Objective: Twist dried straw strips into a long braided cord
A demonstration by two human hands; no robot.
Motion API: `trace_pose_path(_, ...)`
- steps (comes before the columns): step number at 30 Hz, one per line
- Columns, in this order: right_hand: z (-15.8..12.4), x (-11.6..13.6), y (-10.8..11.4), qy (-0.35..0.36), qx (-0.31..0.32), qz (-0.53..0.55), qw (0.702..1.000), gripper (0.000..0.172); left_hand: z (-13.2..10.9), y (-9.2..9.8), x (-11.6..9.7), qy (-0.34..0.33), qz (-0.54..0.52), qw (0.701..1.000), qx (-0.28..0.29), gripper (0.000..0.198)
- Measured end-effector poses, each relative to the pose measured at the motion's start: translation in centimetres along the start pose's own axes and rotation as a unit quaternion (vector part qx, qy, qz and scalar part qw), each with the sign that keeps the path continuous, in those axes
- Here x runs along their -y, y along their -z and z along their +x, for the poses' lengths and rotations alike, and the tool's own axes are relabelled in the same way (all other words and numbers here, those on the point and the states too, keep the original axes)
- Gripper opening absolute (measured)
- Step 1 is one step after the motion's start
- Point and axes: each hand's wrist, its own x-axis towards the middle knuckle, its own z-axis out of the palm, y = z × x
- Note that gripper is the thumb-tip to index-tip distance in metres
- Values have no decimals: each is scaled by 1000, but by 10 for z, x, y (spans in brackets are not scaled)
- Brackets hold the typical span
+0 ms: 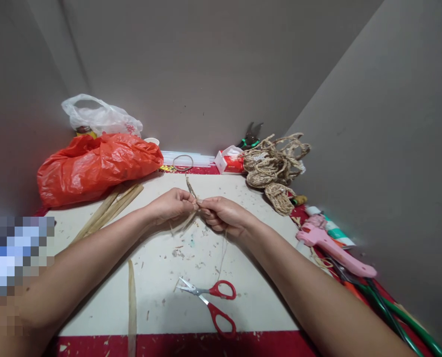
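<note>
Reading near to far. Scissors lie closest to us on the board, blades spread, tips pointing left, handles toward our right arm. A loose leaf strip lies just left of them, its long axis running away from us.

Further out, our hands meet mid-board. Left hand and right hand pinch the same straw at one spot, fingertips touching, both clamped tight on it. The straw's axis runs diagonally: the top end sticks up and away to the far left, and the tails fan down toward us under the left hand. We hold it mid-length, so neither hand is nearer. A thin thread hangs from the right hand toward the scissors.

Sticks lie left of the hands, well apart; the glue gun lies to the right. At the far edge we see the orange bag and the twine pile by the wall.
</note>
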Motion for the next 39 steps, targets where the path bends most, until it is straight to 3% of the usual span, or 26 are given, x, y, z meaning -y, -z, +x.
trace_pose_path(2,0,-1,-1,-2,-25,2,1000,31,-2,3,-5,2,68,998,-2,16)
trace_pose_path(5,0,-2,-6,-4,-67,1,998,26,-6,1,-14,-18,221,974,-51,21)
trace_pose_path(8,0,-3,-10,1,-81,18,997,21,-12,-11,-18,-44,366,925,-89,25)
trace_pose_path(11,0,-6,-11,0,-79,36,996,29,-20,-30,-17,-44,502,857,-104,28)
trace_pose_path(13,0,-8,-11,-5,-72,39,997,34,-25,-43,-14,-46,566,818,-89,27)
trace_pose_path(15,1,-9,-10,-8,-65,37,997,30,-31,-54,-14,-63,588,804,-61,27)
trace_pose_path(20,2,-10,-6,-15,-52,42,998,19,-49,-58,-41,-78,563,822,33,29)
trace_pose_path(23,3,-9,-3,-34,-34,65,997,19,-65,-36,-65,-51,559,828,8,36)
trace_pose_path(25,3,-8,-2,-44,-25,71,996,16,-78,-17,-71,-6,583,811,-37,38)
trace_pose_path(27,3,-6,-2,-45,-20,69,996,14,-94,1,-66,42,602,795,-59,42)
trace_pose_path(29,4,-5,-2,-45,-16,64,997,14,-113,12,-54,101,606,788,-43,40)
trace_pose_path(32,4,-5,-2,-47,-13,62,997,14,-137,13,-32,168,574,802,-9,40)
trace_pose_path(36,4,-6,0,-50,-7,59,997,14,-155,1,-16,149,539,829,-3,21)
trace_pose_path(39,5,-6,1,-50,1,57,997,14,-158,1,-14,120,536,835,-32,17)
